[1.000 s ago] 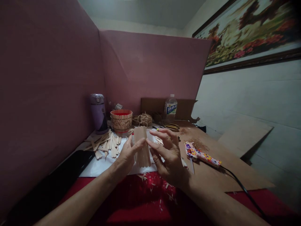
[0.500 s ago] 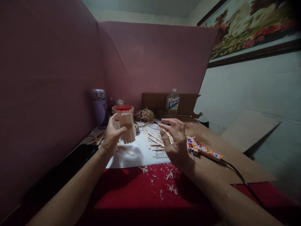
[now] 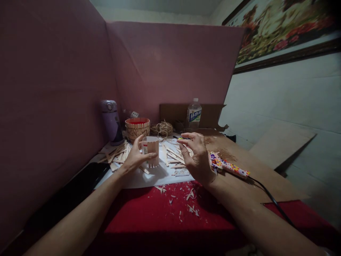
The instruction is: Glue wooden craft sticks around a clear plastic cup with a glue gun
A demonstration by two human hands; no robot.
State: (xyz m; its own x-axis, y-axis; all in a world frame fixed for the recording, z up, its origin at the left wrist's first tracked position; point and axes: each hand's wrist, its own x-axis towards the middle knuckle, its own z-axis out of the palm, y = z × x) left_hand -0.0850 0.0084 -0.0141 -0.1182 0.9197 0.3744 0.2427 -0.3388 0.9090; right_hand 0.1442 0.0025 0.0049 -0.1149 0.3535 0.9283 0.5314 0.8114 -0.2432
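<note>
My left hand (image 3: 136,158) is wrapped round a small clear plastic container (image 3: 145,145) that has a row of craft sticks (image 3: 153,153) fixed on one side. A bit of red marking shows on its bare side. Over to the right, my right hand (image 3: 195,156) hovers with fingers apart and nothing between them. Loose craft sticks (image 3: 174,155) lie beside and below it. Behind its fingertips rests a thin black and yellow tool (image 3: 179,138), partly hidden. A flower-patterned glue gun (image 3: 229,168) lies just right of that wrist.
Behind stand a purple flask (image 3: 110,122), a stick-covered pot (image 3: 137,129) with red inside, a ball of twine (image 3: 163,128) and a plastic bottle (image 3: 194,115). More craft sticks (image 3: 117,154) lie at left. Wood scraps (image 3: 191,209) litter the red cloth (image 3: 149,213). A black cord (image 3: 271,201) runs right.
My left hand has moved right and slightly down with the container, turning it so its bare side shows more. My right hand has stayed nearly in place.
</note>
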